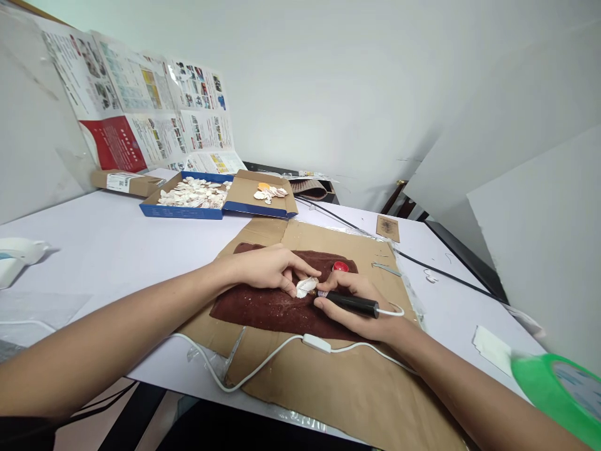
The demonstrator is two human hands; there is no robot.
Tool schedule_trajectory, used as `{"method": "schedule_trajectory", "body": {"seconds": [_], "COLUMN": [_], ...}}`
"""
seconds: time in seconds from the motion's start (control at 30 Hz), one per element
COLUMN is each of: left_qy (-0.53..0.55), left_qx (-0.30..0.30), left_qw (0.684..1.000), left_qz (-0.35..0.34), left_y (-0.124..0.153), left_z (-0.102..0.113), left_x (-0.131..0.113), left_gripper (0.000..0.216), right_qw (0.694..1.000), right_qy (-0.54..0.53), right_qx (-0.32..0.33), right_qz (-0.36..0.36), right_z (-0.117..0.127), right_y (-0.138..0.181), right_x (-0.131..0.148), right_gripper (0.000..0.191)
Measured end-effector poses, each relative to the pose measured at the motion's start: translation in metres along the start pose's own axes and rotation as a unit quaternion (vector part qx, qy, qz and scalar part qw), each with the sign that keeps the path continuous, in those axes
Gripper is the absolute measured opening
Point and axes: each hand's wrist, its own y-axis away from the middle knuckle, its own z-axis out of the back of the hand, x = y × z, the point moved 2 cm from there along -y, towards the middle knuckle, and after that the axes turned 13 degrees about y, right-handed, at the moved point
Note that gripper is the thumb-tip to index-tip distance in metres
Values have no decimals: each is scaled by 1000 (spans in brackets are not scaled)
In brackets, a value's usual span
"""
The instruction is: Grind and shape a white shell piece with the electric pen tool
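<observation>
Over a dark brown cloth (267, 313), my left hand (272, 266) pinches a small white shell-like piece (307, 287) between its fingertips. My right hand (361, 300) is closed round a black corded pen-shaped tool (352, 304), its thin tip pointing left and meeting or nearly meeting the piece. A white cord leaves the tool's back end, and an inline switch (317, 342) lies on the cord in front of the cloth. Just beyond my right hand stands a small red round cap or dish (340, 267). Pale crumbs are scattered on the cloth.
Flattened cardboard (319, 388) lies under the cloth. Behind it, a blue box (183, 212) holds many white pieces, with several more on its open lid (239, 194). Tweezers (386, 269) lie to the right. A green tape roll (539, 376) sits at the right edge.
</observation>
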Motion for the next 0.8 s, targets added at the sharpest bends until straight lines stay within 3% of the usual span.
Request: {"method": "schedule_trajectory", "body": {"seconds": [0.13, 0.43, 0.8], "left_qy": [0, 0, -19], "left_qx": [-6, 28, 42], "left_qw": [1000, 1000, 999], "left_qz": [17, 1, 27], "left_y": [0, 1, 2], "left_z": [0, 5, 8], "left_x": [1, 8, 4], "left_gripper": [62, 64, 69], "right_qw": [998, 997, 999], "right_qy": [29, 21, 14], "right_qx": [-20, -38, -26], "right_qz": [48, 64, 40], "right_z": [-1, -4, -6], "right_y": [4, 7, 7], "right_x": [4, 0, -6], "right_gripper": [12, 8, 15]}}
